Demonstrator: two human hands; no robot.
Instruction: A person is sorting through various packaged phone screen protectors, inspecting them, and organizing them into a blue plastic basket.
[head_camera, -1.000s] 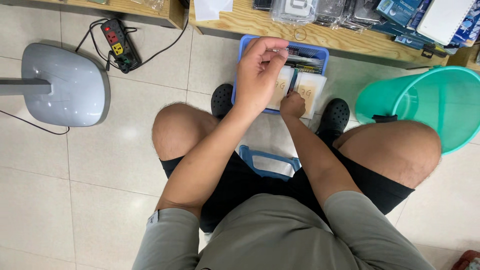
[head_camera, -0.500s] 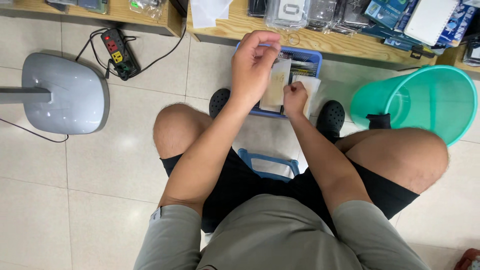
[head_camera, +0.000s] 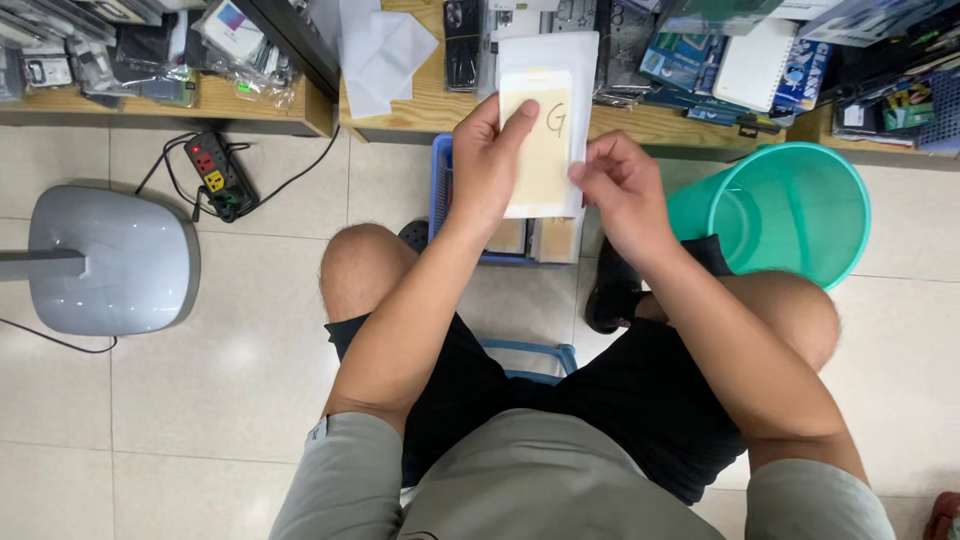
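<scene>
Blue stool edge (head_camera: 530, 352) seen between knees. Sleeve (head_camera: 545, 130), yellowish card inside, lifted from blue basket (head_camera: 440, 190) since a second ago, raised before face for inspection. Left hand (head_camera: 490, 160) closed around sleeve's left edge; right hand (head_camera: 620, 190) pinched on right edge. Beyond: tiled floor (head_camera: 230, 380), grey stand base (head_camera: 110, 260), power strip (head_camera: 213, 175), teal bin (head_camera: 790, 210), wooden shelf (head_camera: 440, 100) cluttered with packets.

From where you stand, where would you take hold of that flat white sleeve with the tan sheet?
Pinch the sleeve at its lower right edge, coming from the right. It stands upright and flat to the camera; the left hand already covers the left edge, and the right hand sits by that free edge.
</scene>
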